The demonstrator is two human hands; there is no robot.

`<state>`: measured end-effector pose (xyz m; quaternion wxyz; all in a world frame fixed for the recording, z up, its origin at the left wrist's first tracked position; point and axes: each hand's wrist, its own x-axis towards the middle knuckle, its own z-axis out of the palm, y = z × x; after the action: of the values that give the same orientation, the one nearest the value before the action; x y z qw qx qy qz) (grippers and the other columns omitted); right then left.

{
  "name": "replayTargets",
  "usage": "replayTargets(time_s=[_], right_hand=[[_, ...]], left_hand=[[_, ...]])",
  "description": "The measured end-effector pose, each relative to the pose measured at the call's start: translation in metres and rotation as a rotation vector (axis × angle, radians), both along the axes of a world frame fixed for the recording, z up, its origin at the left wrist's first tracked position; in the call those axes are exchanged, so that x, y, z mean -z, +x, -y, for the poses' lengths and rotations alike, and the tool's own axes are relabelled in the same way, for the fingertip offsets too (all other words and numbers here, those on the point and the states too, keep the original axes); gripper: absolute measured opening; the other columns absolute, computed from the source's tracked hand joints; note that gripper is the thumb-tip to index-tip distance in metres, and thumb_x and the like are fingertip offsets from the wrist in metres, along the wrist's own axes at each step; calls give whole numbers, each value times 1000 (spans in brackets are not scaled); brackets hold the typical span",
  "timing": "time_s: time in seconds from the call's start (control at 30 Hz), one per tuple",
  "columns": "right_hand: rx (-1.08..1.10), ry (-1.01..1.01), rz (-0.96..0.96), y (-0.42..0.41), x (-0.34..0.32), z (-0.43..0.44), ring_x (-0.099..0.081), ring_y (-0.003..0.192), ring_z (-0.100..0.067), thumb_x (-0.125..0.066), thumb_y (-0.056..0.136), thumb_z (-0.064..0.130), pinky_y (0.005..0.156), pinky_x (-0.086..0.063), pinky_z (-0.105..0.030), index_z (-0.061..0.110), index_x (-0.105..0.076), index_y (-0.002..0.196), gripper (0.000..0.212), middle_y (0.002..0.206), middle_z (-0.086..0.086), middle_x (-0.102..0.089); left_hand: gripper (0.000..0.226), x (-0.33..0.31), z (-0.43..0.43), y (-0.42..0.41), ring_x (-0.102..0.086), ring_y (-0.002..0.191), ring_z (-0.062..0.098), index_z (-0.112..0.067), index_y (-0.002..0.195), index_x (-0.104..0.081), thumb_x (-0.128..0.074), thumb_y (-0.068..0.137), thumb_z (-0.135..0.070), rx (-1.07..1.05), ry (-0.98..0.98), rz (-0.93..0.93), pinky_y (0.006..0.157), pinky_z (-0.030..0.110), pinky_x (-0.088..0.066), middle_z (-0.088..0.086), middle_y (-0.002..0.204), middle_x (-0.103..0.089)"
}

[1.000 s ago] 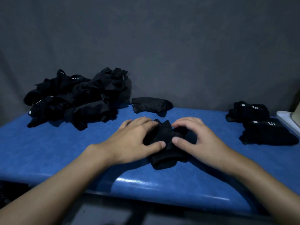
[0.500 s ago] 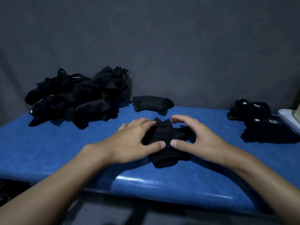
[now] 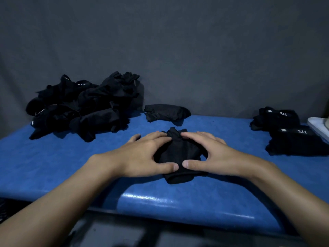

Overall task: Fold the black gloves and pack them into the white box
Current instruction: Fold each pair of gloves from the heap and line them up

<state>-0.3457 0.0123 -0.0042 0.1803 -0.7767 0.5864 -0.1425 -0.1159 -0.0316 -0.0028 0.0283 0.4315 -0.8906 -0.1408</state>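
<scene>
**Figure: Both hands pressing one black glove flat on the worktop**

A single black glove (image 3: 178, 154) lies on the blue worktop (image 3: 53, 166) directly in front of the person. Its long axis runs away from the body, with the cuff end nearest and the finger ends farthest. The left hand (image 3: 140, 155) covers its left flank and the right hand (image 3: 215, 155) its right flank. The fingers of both lie extended over the fabric, pressing rather than gripping, and the two thumb tips almost meet across the cuff end. Neither hand is the nearer, since the glove sits between them. The step in hand is probably smoothing ahead of a fold across the long axis, one end brought onto the other.

A heap of gloves (image 3: 85, 107), unfolded, rests at the rear left, and one loose glove (image 3: 165, 113) lies just beyond the hands. Folded gloves (image 3: 288, 134) with white labels sit at the far right, beside the white box (image 3: 318, 124), of which only a corner shows at the frame edge. As the box lies to the right, the right hand is judged the nearer for packing.
</scene>
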Motion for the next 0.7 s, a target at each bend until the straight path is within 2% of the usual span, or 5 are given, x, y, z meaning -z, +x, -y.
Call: replayTargets(time_s=[0.1, 0.17, 0.23, 0.4, 0.7], right_hand=[[18, -45, 150, -4, -1, -2, -27, 137, 2, -73, 75, 56, 118, -23, -37, 48, -32, 142, 79, 128, 42, -30], [23, 5, 143, -9, -1, -4, -26, 139, -4, -69, 68, 70, 118, -25, -38, 56, -27, 140, 85, 137, 33, -33], [24, 51, 60, -12, -1, -7, -20, 142, -7, -67, 70, 71, 120, -20, -36, 55, -20, 144, 89, 148, 23, -29], [-17, 103, -50, -10, -5, -10, -11, 141, -2, -62, 78, 66, 119, -8, -28, 47, -9, 151, 92, 153, 20, -19], [-16, 87, -60, -11, -4, -10, -11, 142, -2, -62, 77, 68, 119, -10, -29, 46, -11, 151, 93, 152, 22, -19]], left_hand=[[97, -3, -2, 2, -27, 136, 5, -36, 149, -33, -32, 66, -87, -16, -109, -56, 117, 41, -24, -19, 145, -30], [98, -6, -3, 5, -30, 126, 6, -39, 147, -35, -26, 63, -88, -27, -163, -23, 111, 38, -29, -16, 132, -35], [100, -7, -4, 9, -31, 122, 6, -39, 147, -34, -24, 62, -90, -24, -159, 33, 108, 35, -29, -15, 126, -35], [107, -6, -5, 12, -29, 133, 7, -37, 153, -23, -24, 60, -92, -16, -84, 134, 114, 36, -21, -15, 142, -31], [107, -3, -3, 13, -24, 138, 5, -38, 154, -20, -24, 61, -92, -14, -57, 121, 118, 36, -15, -18, 146, -25]])
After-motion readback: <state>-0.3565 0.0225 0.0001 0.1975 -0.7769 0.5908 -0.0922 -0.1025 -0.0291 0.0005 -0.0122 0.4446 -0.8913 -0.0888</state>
